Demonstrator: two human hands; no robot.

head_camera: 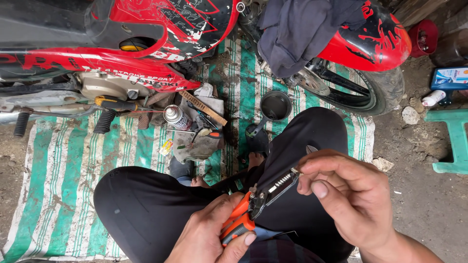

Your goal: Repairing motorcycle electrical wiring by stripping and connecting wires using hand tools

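My left hand point(209, 236) grips the orange handles of a wire stripper tool point(253, 204) over my lap. The tool's black jaws point up and right. My right hand point(348, 195) pinches something small at the jaw tip, with thumb and fingers closed; what it pinches is too small to tell. Both hands hover above my knees in black trousers point(146, 204). I sit on a green and white striped mat point(63, 175) beside a red motorcycle point(161, 29).
A spray can point(176, 117), a screwdriver with a yellow and black handle point(114, 103), a wooden file and small tools lie on a rag point(195, 143). A black funnel-like cup point(274, 106) stands near the rear wheel point(375, 87). A green stool point(453, 141) is at right.
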